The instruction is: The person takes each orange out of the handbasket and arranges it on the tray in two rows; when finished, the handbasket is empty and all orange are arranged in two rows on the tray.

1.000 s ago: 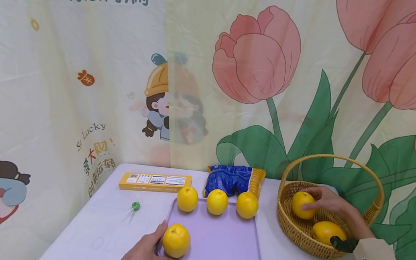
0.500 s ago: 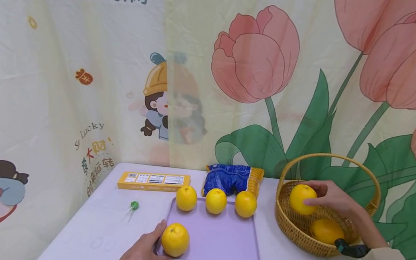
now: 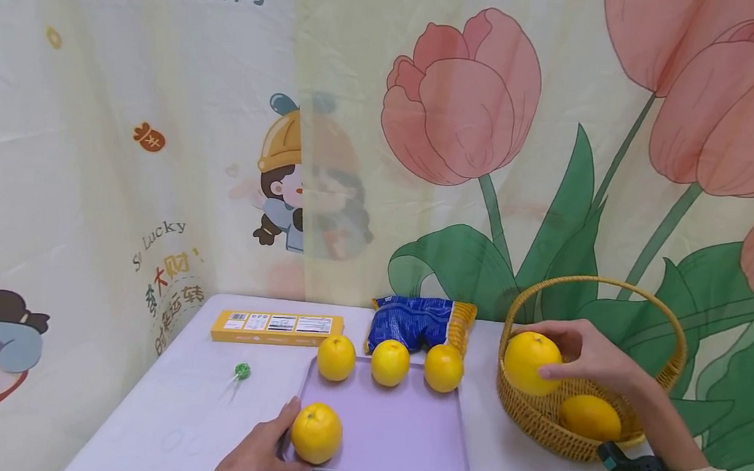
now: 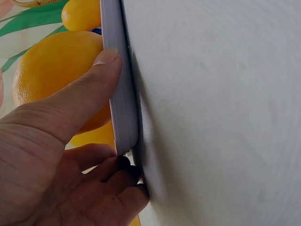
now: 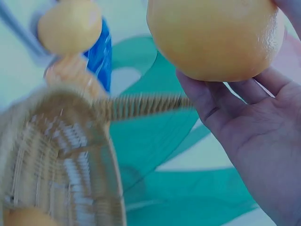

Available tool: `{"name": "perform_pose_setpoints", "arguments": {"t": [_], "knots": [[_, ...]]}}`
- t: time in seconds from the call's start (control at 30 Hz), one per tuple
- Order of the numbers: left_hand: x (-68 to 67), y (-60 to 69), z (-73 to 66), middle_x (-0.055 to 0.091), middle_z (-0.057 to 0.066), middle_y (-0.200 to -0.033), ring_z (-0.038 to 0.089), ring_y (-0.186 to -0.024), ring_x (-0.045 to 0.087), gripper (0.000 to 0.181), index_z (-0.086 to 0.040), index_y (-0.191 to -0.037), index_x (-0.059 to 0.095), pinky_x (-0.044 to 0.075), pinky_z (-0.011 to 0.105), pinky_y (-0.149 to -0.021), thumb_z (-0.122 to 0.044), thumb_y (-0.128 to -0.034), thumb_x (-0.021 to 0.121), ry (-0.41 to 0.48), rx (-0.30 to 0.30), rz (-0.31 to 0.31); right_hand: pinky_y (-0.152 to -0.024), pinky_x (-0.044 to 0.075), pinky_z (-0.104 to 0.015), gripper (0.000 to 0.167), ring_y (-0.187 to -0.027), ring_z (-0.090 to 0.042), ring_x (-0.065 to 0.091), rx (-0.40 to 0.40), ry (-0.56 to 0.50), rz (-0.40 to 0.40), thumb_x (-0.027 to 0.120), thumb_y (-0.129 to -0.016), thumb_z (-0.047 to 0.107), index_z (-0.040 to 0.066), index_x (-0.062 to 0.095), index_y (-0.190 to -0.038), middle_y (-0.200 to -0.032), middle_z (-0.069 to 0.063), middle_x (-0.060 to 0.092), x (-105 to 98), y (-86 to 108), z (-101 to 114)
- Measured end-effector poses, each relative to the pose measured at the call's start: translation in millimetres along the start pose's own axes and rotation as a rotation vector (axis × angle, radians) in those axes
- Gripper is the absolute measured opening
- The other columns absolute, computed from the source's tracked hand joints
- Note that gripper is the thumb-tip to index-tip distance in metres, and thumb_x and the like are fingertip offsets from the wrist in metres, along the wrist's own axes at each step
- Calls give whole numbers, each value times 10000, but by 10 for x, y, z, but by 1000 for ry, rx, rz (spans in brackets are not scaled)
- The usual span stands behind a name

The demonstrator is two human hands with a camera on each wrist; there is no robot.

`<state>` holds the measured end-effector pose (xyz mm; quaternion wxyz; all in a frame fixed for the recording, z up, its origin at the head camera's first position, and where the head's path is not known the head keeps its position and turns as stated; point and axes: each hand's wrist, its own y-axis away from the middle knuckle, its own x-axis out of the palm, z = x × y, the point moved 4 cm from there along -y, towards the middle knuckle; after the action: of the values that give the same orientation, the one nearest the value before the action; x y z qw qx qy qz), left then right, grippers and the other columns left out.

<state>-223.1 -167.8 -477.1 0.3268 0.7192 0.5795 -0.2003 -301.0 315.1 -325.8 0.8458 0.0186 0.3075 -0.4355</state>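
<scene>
My right hand [image 3: 595, 356] grips an orange [image 3: 531, 363] between thumb and fingers, over the left side of the wicker basket [image 3: 528, 421]. Another yellow fruit [image 3: 590, 417] lies inside that basket. In the right wrist view the held orange [image 5: 214, 37] is off the basket floor. At the near left corner of the lilac tray [image 3: 402, 441], my left hand [image 3: 260, 450] holds the rim. The left wrist view shows its thumb along the tray's side [image 4: 123, 108] and its other fingers curled at the corner. Right beside this hand, an orange [image 3: 316, 433] sits on the tray.
Three oranges [image 3: 390, 363] stand in a row along the tray's far edge. Behind them lies a blue and yellow packet [image 3: 410, 324]. A flat yellow box [image 3: 277, 328] and a green lollipop [image 3: 243, 370] are on the white table to the left. The basket's handle [image 3: 600, 280] arches overhead.
My right hand has lifted the orange from the basket's bottom and moved it up and left towards the basket's rim. The left hand keeps its place at the tray.
</scene>
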Motion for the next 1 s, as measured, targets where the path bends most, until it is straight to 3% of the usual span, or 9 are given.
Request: {"name": "perform_pose_setpoints", "arguments": {"t": [0.13,0.23,0.43,0.63,0.83,1.0], "knots": [[-10,6,-7,464,289,-1627,524,-1486,443,1162,23,-1654,354,362,720,-1222,-169,-716,1013,4,8,5,-840,671,-323,531,-977,-230,734,4,46,-21,758,-928,101,-97,618,-1400,-1243,43,779,180,-56,147],[-11,11,-7,463,292,-1626,526,-1485,442,1158,26,-1653,354,365,719,-1221,-165,-719,1011,6,-3,8,-858,676,-327,538,-982,-222,748,-50,62,-11,782,-912,106,-93,631,-1389,-1267,67,771,312,-119,224],[-16,8,-13,464,288,-1628,517,-1493,439,1150,27,-1651,358,355,714,-1229,-165,-724,1011,2,18,7,-876,684,-344,532,-983,-225,764,-173,27,58,830,-892,105,-59,664,-1371,-1245,-6,764,578,-264,337],[-27,4,8,449,302,-1631,519,-1503,428,1149,45,-1651,340,339,717,-1236,-166,-738,1005,10,46,12,-949,666,-350,541,-1103,-217,752,-231,0,119,854,-890,163,9,686,-1380,-1315,-69,749,919,-416,387],[-7,29,3,446,303,-1632,523,-1493,437,1158,42,-1651,345,339,726,-1229,-167,-726,1009,20,54,12,-1003,642,-336,575,-1113,-202,720,-222,-22,99,901,-845,137,118,713,-1388,-1307,-50,758,1292,-457,414],[-33,39,-6,454,305,-1626,521,-1488,445,1142,45,-1650,344,341,729,-1226,-158,-739,1004,11,70,1,-982,645,-316,592,-1071,-166,715,-188,-25,32,935,-825,161,63,719,-1367,-1262,-36,764,1582,-498,340]]}}
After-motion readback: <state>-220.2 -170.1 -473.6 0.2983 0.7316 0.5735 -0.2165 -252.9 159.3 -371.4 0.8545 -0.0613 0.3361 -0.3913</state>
